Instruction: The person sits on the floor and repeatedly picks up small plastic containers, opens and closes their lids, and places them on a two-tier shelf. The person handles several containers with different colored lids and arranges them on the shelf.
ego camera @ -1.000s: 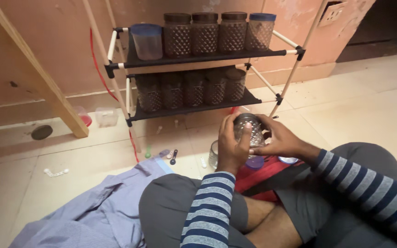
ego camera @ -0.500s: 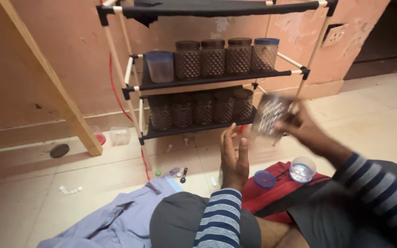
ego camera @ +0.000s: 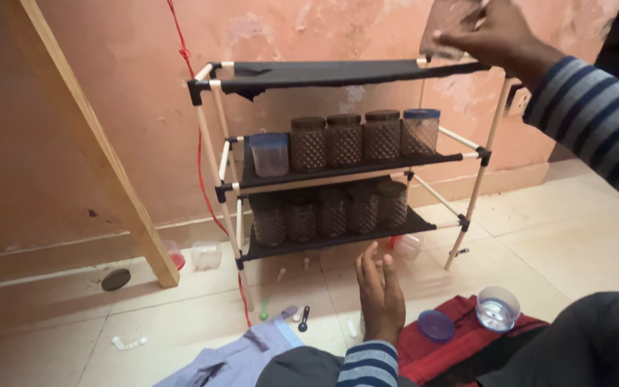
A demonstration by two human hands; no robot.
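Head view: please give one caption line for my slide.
Right hand holds a clear jar above the rack's top shelf.

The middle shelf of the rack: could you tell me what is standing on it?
On the middle shelf stand four patterned lidded jars and a clear blue-lidded tub. Their contents cannot be seen.
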